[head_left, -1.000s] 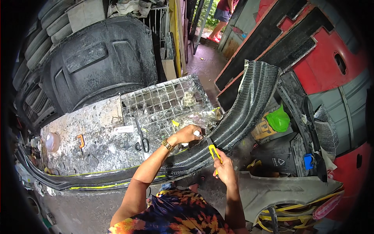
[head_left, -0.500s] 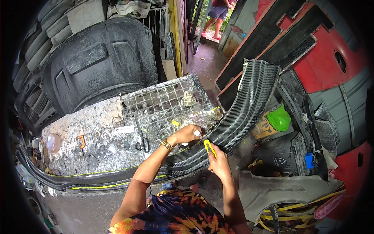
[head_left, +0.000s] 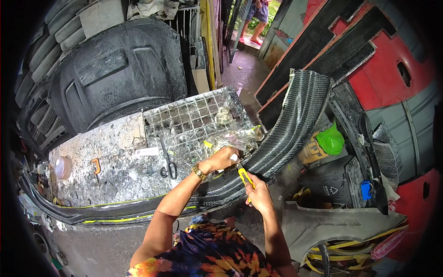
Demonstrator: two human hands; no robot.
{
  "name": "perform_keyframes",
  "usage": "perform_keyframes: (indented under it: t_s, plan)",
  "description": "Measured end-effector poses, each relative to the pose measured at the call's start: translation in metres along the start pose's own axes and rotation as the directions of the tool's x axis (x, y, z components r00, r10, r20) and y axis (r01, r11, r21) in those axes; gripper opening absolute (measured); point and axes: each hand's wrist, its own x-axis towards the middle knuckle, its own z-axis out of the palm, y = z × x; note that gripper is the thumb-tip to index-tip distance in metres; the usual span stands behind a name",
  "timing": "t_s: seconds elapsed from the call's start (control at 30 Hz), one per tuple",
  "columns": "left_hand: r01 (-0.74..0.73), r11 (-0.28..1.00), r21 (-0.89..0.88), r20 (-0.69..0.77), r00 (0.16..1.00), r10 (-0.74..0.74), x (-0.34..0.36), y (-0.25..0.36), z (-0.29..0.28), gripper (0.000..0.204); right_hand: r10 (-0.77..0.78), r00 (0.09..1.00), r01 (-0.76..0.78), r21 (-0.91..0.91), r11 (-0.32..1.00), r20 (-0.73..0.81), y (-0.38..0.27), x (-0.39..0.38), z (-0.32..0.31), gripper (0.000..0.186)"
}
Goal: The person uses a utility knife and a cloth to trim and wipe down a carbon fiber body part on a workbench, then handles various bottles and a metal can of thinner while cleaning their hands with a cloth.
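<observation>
A long curved carbon-fibre part (head_left: 302, 115) with a dark weave sweeps along the near side of the worktable and up to the right. My left hand (head_left: 220, 159), a gold watch (head_left: 199, 172) at its wrist, is closed over the part's inner edge. From its fingers pokes a small white piece (head_left: 234, 157), too small to name. In my right hand (head_left: 261, 196) is a yellow utility knife (head_left: 246, 178), its front end beside the white piece. The blade itself is hard to make out.
On the stained worktable (head_left: 124, 184) lie black scissors (head_left: 170, 166), an orange clamp (head_left: 96, 166) and a round translucent tub (head_left: 63, 167). A dark hood panel (head_left: 120, 69) stands behind. Red and black panels (head_left: 378, 69) lean at right, above a grey fender (head_left: 323, 226). Someone's legs (head_left: 258, 27) show in the doorway.
My right hand has brought the knife slightly left and down, its front end now nearer my left fingers. My left hand has barely moved. The person in the doorway has shifted a little.
</observation>
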Motion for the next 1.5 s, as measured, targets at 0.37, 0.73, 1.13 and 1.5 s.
perform_keyframes:
  t_s: [0.37, 0.73, 1.13, 1.5]
  plan:
    - [-0.026, 0.999, -0.044, -0.009, 1.0, 0.025, 0.0, -0.01, 0.001, 0.025, 0.033, 0.998, -0.044, 0.282, 0.958, 0.045, 0.014, -0.003, 0.004, 0.036]
    - [-0.023, 0.997, -0.07, 0.054, 0.998, 0.027, 0.003, -0.006, -0.012, 0.014, -0.038, 0.995, -0.026, 0.601, 0.799, 0.093, 0.035, -0.032, 0.015, 0.037]
    - [-0.084, 0.995, -0.058, 0.08, 0.993, 0.089, 0.001, -0.009, -0.025, 0.016, -0.014, 0.994, -0.051, 0.571, 0.819, 0.108, 0.025, -0.024, 0.044, 0.037]
    - [-0.093, 0.983, 0.16, -0.229, 0.965, 0.129, -0.067, 0.046, -0.102, 0.014, -0.129, 0.805, -0.258, 0.538, 0.803, 0.579, 0.099, -0.084, -0.009, 0.049]
